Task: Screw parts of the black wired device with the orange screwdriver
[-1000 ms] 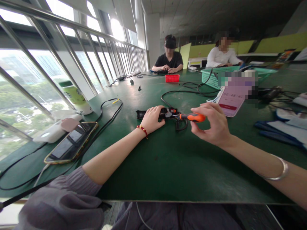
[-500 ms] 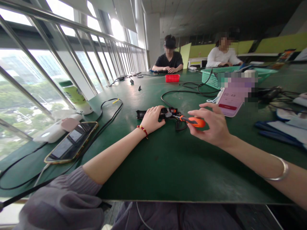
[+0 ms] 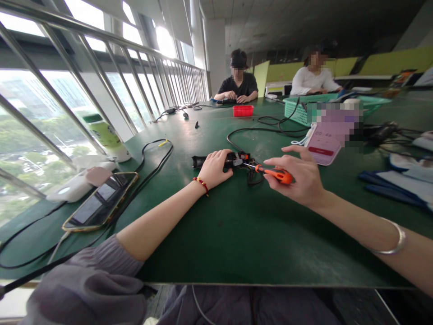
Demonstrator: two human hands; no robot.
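Since a moment ago, the screwdriver (image 3: 278, 175) has swung, its handle end now lower and nearer the person, while the left hand stays put. The right hand (image 3: 299, 177) is part open, thumb and fingers loosely curled around the orange and black handle. The shank points left to the opened end of a black device (image 3: 199, 162); whether its tip is seated I can't tell from here. The left hand (image 3: 215, 169) is closed over that device, palm down, pinning it to the green table (image 3: 219, 253) in the middle.

To my eye the work wants the shank lined up straight, steady pressure toward the left, small turns from the fingertips, and loose wires kept off the tip. The left hand's firm hold helps.

Farther out, a black cable (image 3: 250, 129) runs far and right, toward a pink-screened phone (image 3: 325, 146) and a green basket (image 3: 295, 110).
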